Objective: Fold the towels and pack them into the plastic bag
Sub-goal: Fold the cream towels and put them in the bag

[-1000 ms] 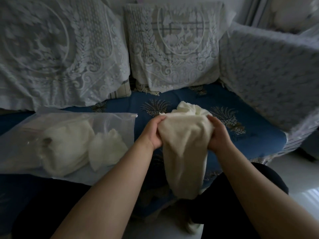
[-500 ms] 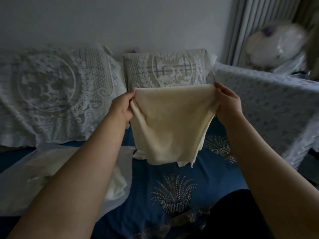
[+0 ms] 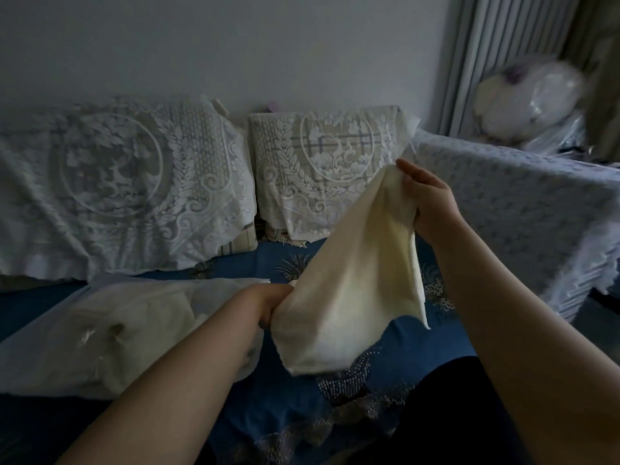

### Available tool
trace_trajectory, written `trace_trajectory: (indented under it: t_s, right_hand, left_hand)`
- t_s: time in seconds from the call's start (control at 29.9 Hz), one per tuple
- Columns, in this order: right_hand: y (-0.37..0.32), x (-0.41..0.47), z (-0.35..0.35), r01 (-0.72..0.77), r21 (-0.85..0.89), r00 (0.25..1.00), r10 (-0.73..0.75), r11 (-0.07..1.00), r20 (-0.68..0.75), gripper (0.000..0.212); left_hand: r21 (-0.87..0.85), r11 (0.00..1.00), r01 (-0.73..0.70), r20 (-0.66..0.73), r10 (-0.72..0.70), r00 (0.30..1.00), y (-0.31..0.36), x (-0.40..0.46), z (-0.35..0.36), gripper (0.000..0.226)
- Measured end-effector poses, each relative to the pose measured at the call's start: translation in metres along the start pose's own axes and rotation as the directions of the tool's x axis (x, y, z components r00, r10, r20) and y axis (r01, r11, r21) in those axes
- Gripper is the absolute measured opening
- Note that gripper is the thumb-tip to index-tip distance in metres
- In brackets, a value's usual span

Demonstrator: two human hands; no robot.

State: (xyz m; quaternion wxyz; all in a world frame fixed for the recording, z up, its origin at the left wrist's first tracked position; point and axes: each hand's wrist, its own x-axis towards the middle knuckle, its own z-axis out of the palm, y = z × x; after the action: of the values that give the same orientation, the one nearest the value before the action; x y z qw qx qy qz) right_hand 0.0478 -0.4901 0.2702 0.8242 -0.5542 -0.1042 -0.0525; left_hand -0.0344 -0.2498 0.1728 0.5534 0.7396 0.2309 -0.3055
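Between hands, towel (image 3: pixel 349 280) slants upper-right to lower-left.

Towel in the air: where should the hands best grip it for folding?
The towel hangs slanted between the right hand up high and the left hand low. Best pinch its two top corners from the sides, so it hangs flat.

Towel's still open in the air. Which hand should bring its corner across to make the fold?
Probably the right hand: it holds its corner of the towel raised and free. The left hand grips low near the plastic bag, a natural anchor.
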Motion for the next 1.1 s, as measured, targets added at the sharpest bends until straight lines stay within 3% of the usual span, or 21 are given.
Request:
trace_trajectory:
  t_s: [0.17,0.3,0.37,0.43,0.47,0.53,0.63,0.77,0.84,0.9,0.97,1.04,1.1]
  right_hand:
    - [-0.008,-0.01,-0.019,0.001,-0.059,0.995,-0.007,0.998,-0.095,0.031]
    - [-0.012,-0.016,-0.033,0.006,-0.075,0.993,-0.015,0.997,-0.116,0.032]
    - [-0.014,-0.021,-0.038,0.016,-0.09,0.992,-0.027,0.996,-0.12,0.031]
    - [-0.016,-0.025,-0.044,0.036,-0.154,0.99,-0.057,0.987,-0.129,0.029]
    - [-0.018,-0.027,-0.047,0.047,-0.244,0.987,-0.082,0.969,-0.139,0.029]
    - [-0.022,-0.027,-0.058,0.076,-0.486,0.979,-0.157,0.871,-0.127,0.03]
    - [-0.031,-0.025,-0.073,0.109,-0.762,0.985,-0.172,0.638,-0.003,0.031]
    - [-0.04,-0.03,-0.081,0.093,-0.922,0.995,-0.065,0.377,0.074,0.027]
    - [-0.042,-0.031,-0.081,0.073,-0.945,0.997,-0.052,0.317,0.06,0.028]
    - [-0.04,-0.029,-0.08,0.025,-0.935,0.999,-0.038,0.353,0.012,0.027]
    - [-0.032,-0.023,-0.076,-0.109,-0.84,0.993,0.025,0.532,-0.112,0.024]
    - [-0.017,-0.011,-0.069,-0.247,-0.634,0.964,0.117,0.733,-0.24,0.023]
    - [0.0,0.003,-0.062,-0.232,-0.504,0.957,0.101,0.832,-0.273,0.025]
  left_hand:
    - [0.107,0.994,0.014,-0.027,-0.011,1.0,0.006,-0.021,-0.025,0.039]
    - [-0.074,0.981,-0.178,-0.015,0.177,0.984,0.007,-0.037,-0.039,0.034]
    - [-0.292,0.883,-0.368,-0.083,0.36,0.929,0.009,-0.042,-0.043,0.033]
    - [-0.406,0.702,-0.586,-0.305,0.5,0.811,0.012,-0.043,-0.048,0.017]
    - [-0.384,0.628,-0.677,-0.431,0.526,0.733,0.014,-0.045,-0.05,0.011]
    - [-0.218,0.594,-0.775,-0.612,0.535,0.582,0.018,-0.05,-0.054,0.01]
    - [0.077,0.636,-0.768,-0.656,0.612,0.442,0.024,-0.064,-0.055,0.021]
    - [0.291,0.706,-0.645,-0.536,0.679,0.501,0.033,-0.079,-0.061,0.025]
    - [0.363,0.726,-0.584,-0.528,0.676,0.513,0.037,-0.083,-0.063,0.024]
    - [0.389,0.746,-0.54,-0.579,0.654,0.487,0.045,-0.082,-0.06,0.025]
    - [0.308,0.786,-0.536,-0.649,0.585,0.486,0.051,-0.074,-0.057,0.026]
    - [0.128,0.775,-0.619,-0.659,0.533,0.531,0.055,-0.058,-0.055,0.034]
    - [0.031,0.714,-0.7,-0.666,0.537,0.518,0.057,-0.044,-0.049,0.042]
